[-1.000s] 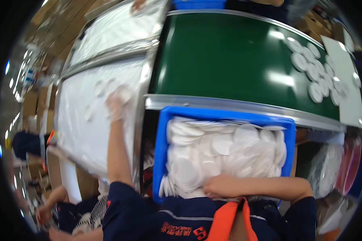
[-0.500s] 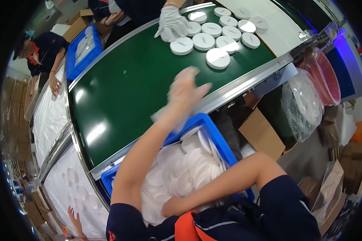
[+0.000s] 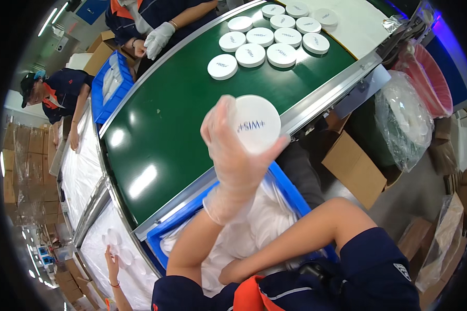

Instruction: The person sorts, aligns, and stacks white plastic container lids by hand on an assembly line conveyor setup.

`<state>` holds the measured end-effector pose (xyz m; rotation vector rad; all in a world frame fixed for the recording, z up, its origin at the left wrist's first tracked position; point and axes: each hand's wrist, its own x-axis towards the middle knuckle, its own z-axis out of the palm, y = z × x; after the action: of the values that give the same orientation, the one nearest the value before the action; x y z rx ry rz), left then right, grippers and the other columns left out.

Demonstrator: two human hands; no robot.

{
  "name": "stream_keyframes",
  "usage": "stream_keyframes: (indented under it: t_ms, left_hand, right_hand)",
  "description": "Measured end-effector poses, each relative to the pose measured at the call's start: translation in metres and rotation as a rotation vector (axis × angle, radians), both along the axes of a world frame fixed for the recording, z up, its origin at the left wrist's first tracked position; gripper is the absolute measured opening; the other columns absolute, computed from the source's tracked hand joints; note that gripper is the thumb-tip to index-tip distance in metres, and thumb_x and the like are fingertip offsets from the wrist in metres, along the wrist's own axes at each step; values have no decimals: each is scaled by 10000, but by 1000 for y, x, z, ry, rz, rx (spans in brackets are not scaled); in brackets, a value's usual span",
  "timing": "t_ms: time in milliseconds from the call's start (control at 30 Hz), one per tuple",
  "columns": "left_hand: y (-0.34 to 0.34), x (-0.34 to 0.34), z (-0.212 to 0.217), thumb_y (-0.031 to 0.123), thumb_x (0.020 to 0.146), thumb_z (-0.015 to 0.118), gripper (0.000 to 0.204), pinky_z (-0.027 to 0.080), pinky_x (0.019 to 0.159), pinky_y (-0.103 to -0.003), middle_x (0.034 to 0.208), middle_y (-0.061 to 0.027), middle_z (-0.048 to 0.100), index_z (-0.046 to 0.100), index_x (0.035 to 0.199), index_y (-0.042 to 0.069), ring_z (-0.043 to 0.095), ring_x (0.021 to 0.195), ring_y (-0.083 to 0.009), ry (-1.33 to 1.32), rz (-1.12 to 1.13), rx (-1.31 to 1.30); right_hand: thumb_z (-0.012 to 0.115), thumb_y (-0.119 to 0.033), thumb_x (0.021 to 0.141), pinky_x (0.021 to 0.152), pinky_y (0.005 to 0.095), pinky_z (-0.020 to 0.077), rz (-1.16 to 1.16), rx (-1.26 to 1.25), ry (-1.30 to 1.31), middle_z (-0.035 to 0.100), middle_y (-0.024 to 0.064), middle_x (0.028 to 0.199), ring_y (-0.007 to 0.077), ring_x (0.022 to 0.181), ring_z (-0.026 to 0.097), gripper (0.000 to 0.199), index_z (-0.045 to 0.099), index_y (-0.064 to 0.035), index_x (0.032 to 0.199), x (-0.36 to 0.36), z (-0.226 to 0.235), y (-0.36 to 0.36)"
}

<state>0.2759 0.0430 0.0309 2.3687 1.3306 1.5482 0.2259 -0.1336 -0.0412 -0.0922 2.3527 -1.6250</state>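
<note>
Left hand [image 3: 232, 155] grips one white disc [image 3: 259, 122]; right hand [image 3: 232, 271], grip unclear; upper-centre printed discs [image 3: 281, 55] seem done, white pieces [image 3: 267, 215] remain in lower-centre crate [image 3: 290, 195].

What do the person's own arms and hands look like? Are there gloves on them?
The sleeves are short and navy; the right one has a small white mark. The left hand wears a thin, see-through glove. The right hand is partly hidden; no glove shows there.
</note>
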Motion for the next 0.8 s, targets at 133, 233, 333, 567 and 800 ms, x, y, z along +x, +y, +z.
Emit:
stream_keyframes:
  t_ms: [133,233,333,567,800]
  left_hand:
    - [-26,-11,12,263,476,832,934,258,930,-397,1143,-160,463,350,1224,-21,409,1064,-316,36,80,-31]
    - [-35,-16,22,257,466,838,956,247,936,-389,1146,-163,457,338,1232,-22,403,1068,-309,42,69,-82]
    - [-39,-16,23,251,462,844,957,242,940,-383,1152,-165,457,338,1227,-22,392,1082,-304,25,62,-84]
    - [-43,-10,22,254,463,846,946,239,946,-389,1165,-170,452,346,1220,-13,385,1098,-306,19,57,-83]
    - [-48,-50,31,273,559,823,888,337,939,-390,1227,-183,395,336,1241,-20,381,1139,-317,153,155,-32]
  right_hand:
    - [582,-69,664,619,447,474,39,59,57,616,187,868,355,837,601,192,594,2,841,0,-5,2]
    - [594,-50,641,632,441,466,-1,21,134,607,168,872,343,846,587,197,562,-2,829,0,-17,-3]
    - [601,-44,624,650,429,464,12,-6,199,600,160,882,337,854,576,217,547,-6,831,-6,-24,-5]
    - [623,-36,587,651,420,470,219,88,163,611,157,825,347,805,583,213,579,0,793,-4,-9,8]
    - [597,-139,658,676,412,475,-565,-121,172,630,175,832,321,749,602,193,628,3,786,9,12,4]
